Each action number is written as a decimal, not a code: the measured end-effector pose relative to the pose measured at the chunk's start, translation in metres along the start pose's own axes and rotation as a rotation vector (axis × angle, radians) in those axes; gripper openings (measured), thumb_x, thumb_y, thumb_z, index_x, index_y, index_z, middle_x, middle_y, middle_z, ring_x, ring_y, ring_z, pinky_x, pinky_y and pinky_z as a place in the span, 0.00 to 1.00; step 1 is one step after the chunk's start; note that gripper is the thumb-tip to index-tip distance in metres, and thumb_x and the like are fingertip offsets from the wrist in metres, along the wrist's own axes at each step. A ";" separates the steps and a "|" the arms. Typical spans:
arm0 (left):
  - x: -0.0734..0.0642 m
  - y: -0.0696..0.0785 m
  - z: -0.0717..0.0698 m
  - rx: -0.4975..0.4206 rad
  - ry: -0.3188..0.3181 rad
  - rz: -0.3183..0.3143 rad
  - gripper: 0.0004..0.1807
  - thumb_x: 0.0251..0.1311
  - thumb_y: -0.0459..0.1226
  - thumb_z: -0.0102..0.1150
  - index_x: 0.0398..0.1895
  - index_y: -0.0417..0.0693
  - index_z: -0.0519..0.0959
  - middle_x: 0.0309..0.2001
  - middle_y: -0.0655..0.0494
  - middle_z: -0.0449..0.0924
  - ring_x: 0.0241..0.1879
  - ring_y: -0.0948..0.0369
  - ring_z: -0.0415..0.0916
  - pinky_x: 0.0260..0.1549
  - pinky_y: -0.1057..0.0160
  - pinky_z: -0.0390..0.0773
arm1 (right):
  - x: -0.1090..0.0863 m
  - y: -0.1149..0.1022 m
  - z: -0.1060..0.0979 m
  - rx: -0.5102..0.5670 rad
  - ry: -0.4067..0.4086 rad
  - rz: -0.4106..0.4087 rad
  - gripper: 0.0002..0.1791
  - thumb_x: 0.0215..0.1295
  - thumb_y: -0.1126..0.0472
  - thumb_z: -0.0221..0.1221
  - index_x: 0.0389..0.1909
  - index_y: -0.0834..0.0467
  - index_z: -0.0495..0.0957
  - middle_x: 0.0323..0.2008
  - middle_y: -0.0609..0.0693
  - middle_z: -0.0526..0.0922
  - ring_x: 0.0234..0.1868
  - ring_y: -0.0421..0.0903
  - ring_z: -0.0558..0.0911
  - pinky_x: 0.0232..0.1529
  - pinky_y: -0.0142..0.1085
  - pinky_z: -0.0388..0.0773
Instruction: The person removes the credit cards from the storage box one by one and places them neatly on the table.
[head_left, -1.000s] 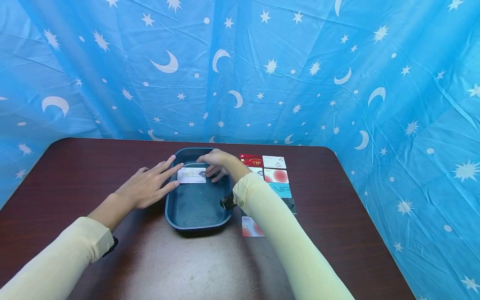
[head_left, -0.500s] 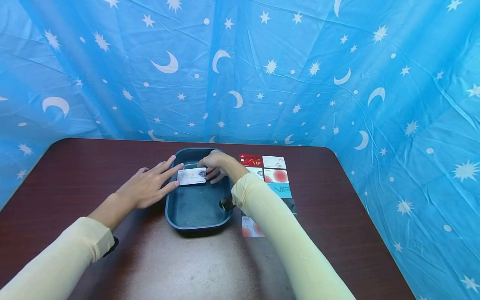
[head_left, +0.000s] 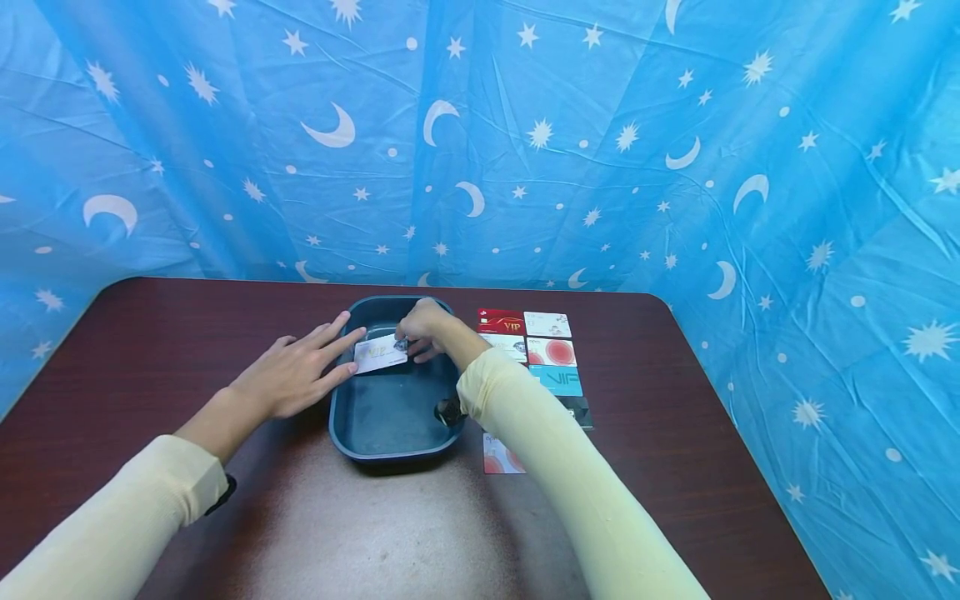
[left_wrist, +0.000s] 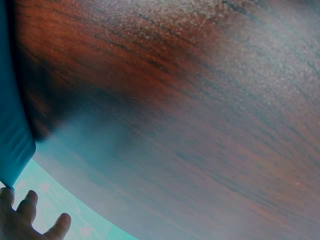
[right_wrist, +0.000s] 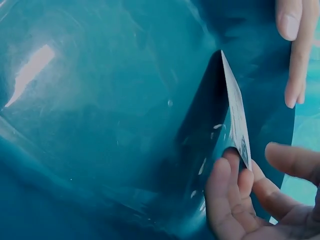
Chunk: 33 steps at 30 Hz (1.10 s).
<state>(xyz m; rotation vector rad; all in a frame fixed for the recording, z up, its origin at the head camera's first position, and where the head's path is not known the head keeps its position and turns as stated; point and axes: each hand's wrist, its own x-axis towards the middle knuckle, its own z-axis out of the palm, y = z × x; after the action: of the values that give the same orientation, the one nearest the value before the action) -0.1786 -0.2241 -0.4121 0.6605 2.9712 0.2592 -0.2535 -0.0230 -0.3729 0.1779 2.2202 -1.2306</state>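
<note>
A white card with gold VIP lettering is held at an angle inside the dark blue-green tray. My right hand reaches into the tray and grips the card's right end with curled fingers. Seen in the right wrist view, the card stands nearly edge-on, lifted off the tray floor at a slant, its lower end among the fingers of my right hand. My left hand lies at the tray's left rim with fingers spread and straight, fingertips over the rim near the card's left end.
Right of the tray several cards lie in rows on the dark brown table: a red VIP card, a white card, a blue card and others. My right forearm covers part of them. A blue curtain surrounds the table.
The card was lying level in the tray; now its right end is raised and it has turned at a slant. My right hand has shifted slightly left onto it. My left hand stays put.
</note>
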 end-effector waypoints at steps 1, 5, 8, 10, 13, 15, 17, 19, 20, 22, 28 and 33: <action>0.000 0.000 0.000 0.001 0.001 -0.001 0.35 0.74 0.55 0.44 0.78 0.51 0.57 0.78 0.38 0.46 0.73 0.37 0.54 0.61 0.27 0.58 | 0.000 0.000 0.002 -0.015 0.020 -0.006 0.11 0.68 0.69 0.59 0.49 0.69 0.79 0.35 0.57 0.79 0.38 0.54 0.85 0.45 0.47 0.84; 0.000 0.000 0.001 0.004 0.003 0.000 0.35 0.74 0.55 0.43 0.78 0.51 0.57 0.78 0.38 0.46 0.73 0.37 0.54 0.61 0.27 0.59 | 0.002 -0.001 0.007 -0.076 0.074 -0.018 0.08 0.68 0.71 0.57 0.43 0.67 0.84 0.30 0.54 0.82 0.26 0.47 0.81 0.39 0.44 0.85; 0.001 0.000 0.001 0.007 0.002 0.001 0.36 0.74 0.56 0.43 0.78 0.51 0.56 0.78 0.39 0.46 0.73 0.37 0.54 0.61 0.28 0.59 | 0.002 -0.001 0.008 -0.088 0.086 -0.013 0.09 0.68 0.71 0.57 0.44 0.66 0.84 0.31 0.54 0.83 0.23 0.45 0.80 0.36 0.42 0.85; 0.001 0.000 0.001 0.009 0.001 0.001 0.36 0.74 0.56 0.43 0.78 0.51 0.56 0.78 0.39 0.46 0.73 0.37 0.54 0.61 0.28 0.60 | 0.001 -0.002 0.008 -0.086 0.086 -0.009 0.09 0.68 0.71 0.57 0.45 0.65 0.84 0.32 0.54 0.83 0.23 0.45 0.80 0.35 0.40 0.84; 0.001 0.000 0.001 0.009 -0.001 0.000 0.36 0.73 0.56 0.43 0.78 0.51 0.56 0.78 0.39 0.46 0.73 0.37 0.54 0.61 0.28 0.60 | 0.001 -0.002 0.008 -0.076 0.082 -0.008 0.10 0.68 0.70 0.58 0.45 0.65 0.84 0.33 0.56 0.84 0.23 0.45 0.80 0.32 0.39 0.83; 0.001 0.000 0.000 0.007 -0.002 -0.002 0.36 0.73 0.56 0.43 0.78 0.51 0.56 0.78 0.39 0.46 0.73 0.37 0.54 0.61 0.27 0.59 | 0.000 -0.002 0.008 -0.074 0.074 -0.016 0.10 0.69 0.70 0.58 0.46 0.65 0.84 0.33 0.56 0.84 0.23 0.45 0.80 0.30 0.38 0.82; 0.001 0.000 0.000 0.006 -0.004 -0.004 0.36 0.73 0.56 0.43 0.78 0.51 0.56 0.78 0.39 0.46 0.73 0.37 0.54 0.61 0.27 0.59 | -0.001 -0.002 0.008 -0.074 0.066 -0.026 0.10 0.69 0.70 0.58 0.46 0.66 0.84 0.33 0.56 0.84 0.23 0.45 0.80 0.30 0.38 0.81; 0.001 0.000 0.000 0.007 -0.007 -0.006 0.36 0.73 0.56 0.43 0.78 0.51 0.56 0.78 0.39 0.46 0.73 0.37 0.54 0.61 0.27 0.59 | -0.003 -0.002 0.007 -0.077 0.061 -0.036 0.10 0.69 0.70 0.58 0.46 0.66 0.84 0.32 0.56 0.83 0.24 0.46 0.81 0.31 0.38 0.82; 0.001 0.000 0.000 0.007 -0.008 -0.007 0.36 0.73 0.56 0.43 0.78 0.51 0.56 0.78 0.39 0.46 0.73 0.37 0.54 0.61 0.27 0.59 | -0.003 -0.002 0.006 -0.078 0.059 -0.041 0.10 0.69 0.71 0.58 0.47 0.66 0.84 0.32 0.56 0.83 0.25 0.47 0.81 0.32 0.39 0.82; 0.001 0.000 0.000 0.007 -0.008 -0.006 0.36 0.73 0.56 0.43 0.78 0.51 0.56 0.78 0.39 0.46 0.73 0.37 0.54 0.61 0.27 0.59 | -0.005 -0.002 0.005 -0.077 0.056 -0.049 0.10 0.69 0.71 0.58 0.47 0.66 0.84 0.33 0.57 0.83 0.28 0.49 0.83 0.36 0.41 0.84; 0.001 0.001 0.000 0.005 -0.005 -0.003 0.36 0.74 0.56 0.42 0.78 0.51 0.57 0.78 0.38 0.46 0.72 0.37 0.54 0.61 0.27 0.59 | -0.006 0.000 0.001 -0.075 0.051 -0.067 0.10 0.69 0.71 0.58 0.48 0.66 0.83 0.34 0.58 0.83 0.29 0.51 0.83 0.43 0.44 0.85; 0.001 0.001 0.000 0.003 -0.007 -0.005 0.36 0.73 0.56 0.43 0.78 0.50 0.56 0.78 0.38 0.46 0.72 0.36 0.54 0.61 0.27 0.59 | -0.008 0.000 -0.005 -0.086 0.043 -0.081 0.10 0.68 0.73 0.58 0.47 0.67 0.83 0.36 0.59 0.83 0.24 0.47 0.80 0.43 0.44 0.85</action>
<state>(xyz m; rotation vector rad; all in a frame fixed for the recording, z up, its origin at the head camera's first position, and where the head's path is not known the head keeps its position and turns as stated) -0.1793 -0.2224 -0.4114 0.6534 2.9664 0.2515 -0.2489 -0.0173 -0.3667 0.0821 2.3334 -1.1810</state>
